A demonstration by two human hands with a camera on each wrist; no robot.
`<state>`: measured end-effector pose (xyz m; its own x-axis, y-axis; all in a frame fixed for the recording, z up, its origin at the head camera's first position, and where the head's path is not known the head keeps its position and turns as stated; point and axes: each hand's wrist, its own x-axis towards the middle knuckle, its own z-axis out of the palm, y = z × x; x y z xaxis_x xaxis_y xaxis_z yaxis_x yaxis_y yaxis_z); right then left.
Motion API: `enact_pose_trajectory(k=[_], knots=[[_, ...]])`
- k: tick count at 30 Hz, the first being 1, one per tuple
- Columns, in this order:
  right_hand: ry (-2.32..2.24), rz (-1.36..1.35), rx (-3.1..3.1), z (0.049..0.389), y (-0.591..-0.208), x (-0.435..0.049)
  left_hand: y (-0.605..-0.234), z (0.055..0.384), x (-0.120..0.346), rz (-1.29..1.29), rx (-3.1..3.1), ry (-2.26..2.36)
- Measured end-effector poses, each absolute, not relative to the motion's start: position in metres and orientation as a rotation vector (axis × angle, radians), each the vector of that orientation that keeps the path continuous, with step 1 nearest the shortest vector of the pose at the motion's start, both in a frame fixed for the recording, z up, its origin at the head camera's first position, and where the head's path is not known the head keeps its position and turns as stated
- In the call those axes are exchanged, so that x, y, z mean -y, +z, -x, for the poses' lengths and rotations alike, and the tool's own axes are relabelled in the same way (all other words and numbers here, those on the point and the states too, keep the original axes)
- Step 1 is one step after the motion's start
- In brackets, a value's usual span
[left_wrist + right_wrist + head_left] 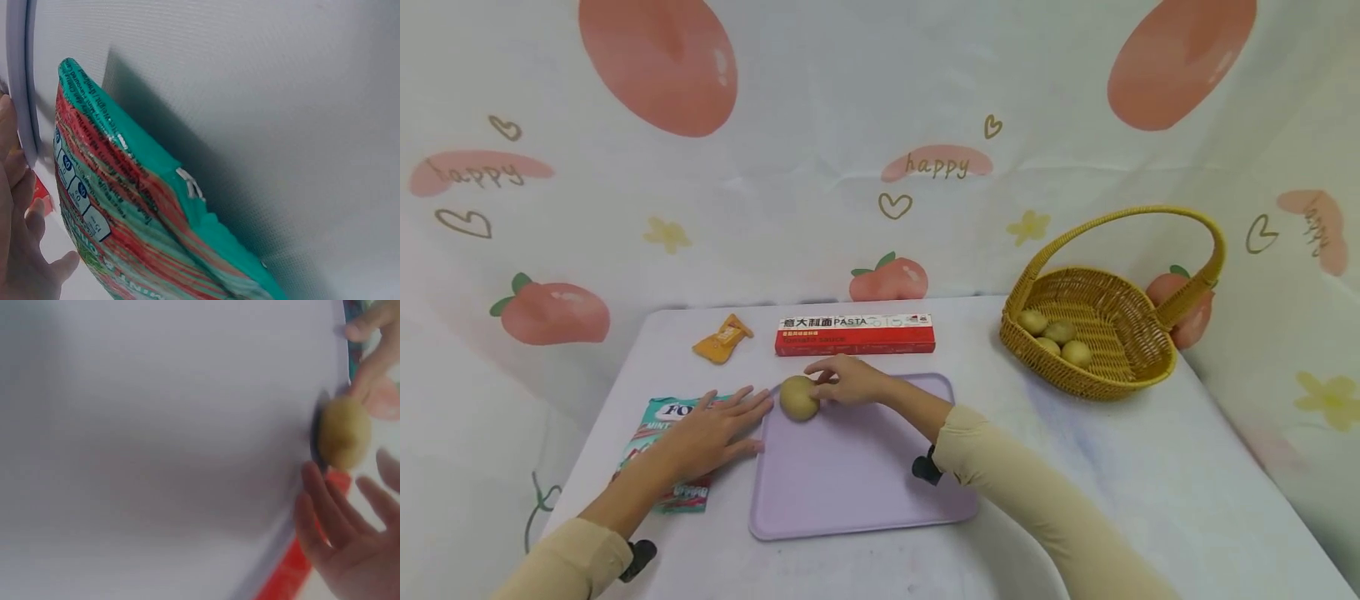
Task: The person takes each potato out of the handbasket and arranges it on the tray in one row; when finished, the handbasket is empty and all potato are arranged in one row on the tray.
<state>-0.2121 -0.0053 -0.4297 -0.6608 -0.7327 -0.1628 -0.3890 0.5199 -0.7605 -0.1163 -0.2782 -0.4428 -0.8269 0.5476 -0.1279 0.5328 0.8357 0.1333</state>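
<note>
A round, yellow-brown potato [799,398] sits at the far left corner of the lilac tray [857,475]. My right hand [853,382] is just to the right of it, fingers loosely spread; in the right wrist view the fingertips are close to the potato [344,432], and I cannot tell whether they touch it. My left hand [711,433] lies flat with fingers extended, its fingertips by the tray's left rim. Beneath that hand is a green and red bag marked MINT [137,206], partly covered in the head view.
A yellow wicker basket [1093,387] with a tall handle stands at the back right, with several potatoes [1060,332] inside. Behind the tray lies a red and white pasta box [855,335]. A small orange packet [722,339] is at the back left. Printed cloth [805,167] hangs behind the table.
</note>
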Motion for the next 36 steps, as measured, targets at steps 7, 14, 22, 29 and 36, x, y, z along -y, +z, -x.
enact_pose_trajectory(k=[7,14,22,29,36], knots=[[-0.89,0.952,-2.175,0.217,-0.398,-0.067,-0.443,0.114,0.278,-0.859,-2.875,0.132],[-0.938,0.904,-2.134,0.218,-0.361,-0.159,-0.443,0.113,0.28,-0.836,-2.867,0.148],[-0.871,0.818,-2.217,0.218,-0.331,-0.255,-0.443,0.115,0.279,-0.841,-2.86,0.134],[-0.838,0.662,-2.189,0.228,-0.32,-0.313,-0.443,0.115,0.278,-0.849,-2.869,0.11],[-0.785,0.503,-2.232,0.244,-0.325,-0.354,-0.443,0.115,0.279,-0.849,-2.869,0.092]])
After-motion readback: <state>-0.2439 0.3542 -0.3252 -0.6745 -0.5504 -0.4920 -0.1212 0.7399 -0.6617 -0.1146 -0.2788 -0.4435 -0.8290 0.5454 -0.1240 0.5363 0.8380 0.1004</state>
